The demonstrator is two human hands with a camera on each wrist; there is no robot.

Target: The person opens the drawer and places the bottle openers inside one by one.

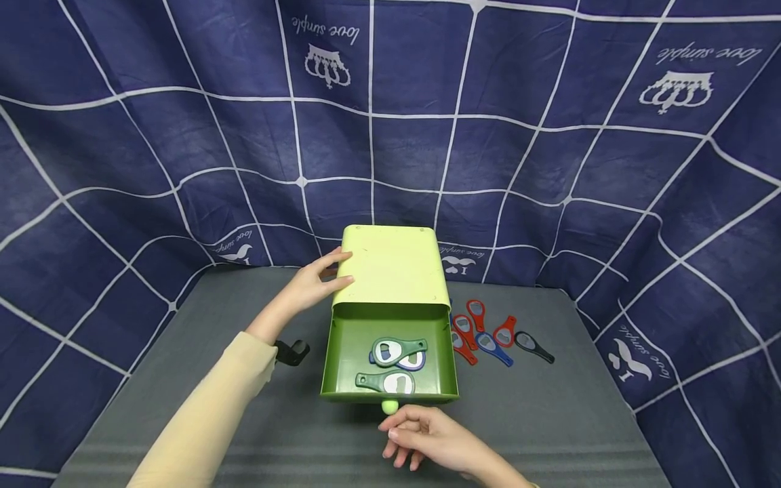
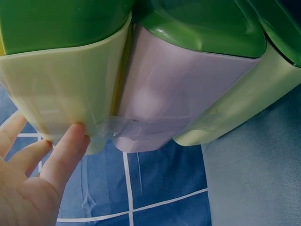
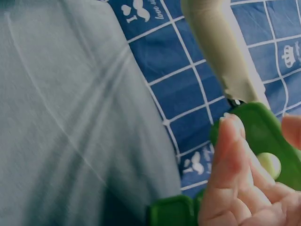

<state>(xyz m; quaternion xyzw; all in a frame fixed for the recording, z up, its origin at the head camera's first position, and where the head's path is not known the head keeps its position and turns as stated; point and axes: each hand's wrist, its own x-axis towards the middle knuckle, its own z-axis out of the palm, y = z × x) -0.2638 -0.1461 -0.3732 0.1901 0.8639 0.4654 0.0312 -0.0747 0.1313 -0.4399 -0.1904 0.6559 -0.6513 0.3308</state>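
Extended from the cabinet (image 1: 392, 266) touched by the left hand (image 1: 310, 282) with fingers spread, the seemingly light, rigid drawer (image 1: 352, 329) is best held by its knob (image 1: 390, 407), near the right hand (image 1: 427, 437), fingers loose and empty.

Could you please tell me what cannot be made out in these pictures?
Head view: part of the blue opener in the drawer, covered by a green opener.
Left wrist view: part of the left hand, cut off by the picture's edge.
Right wrist view: the drawer's inside, hidden behind its front.
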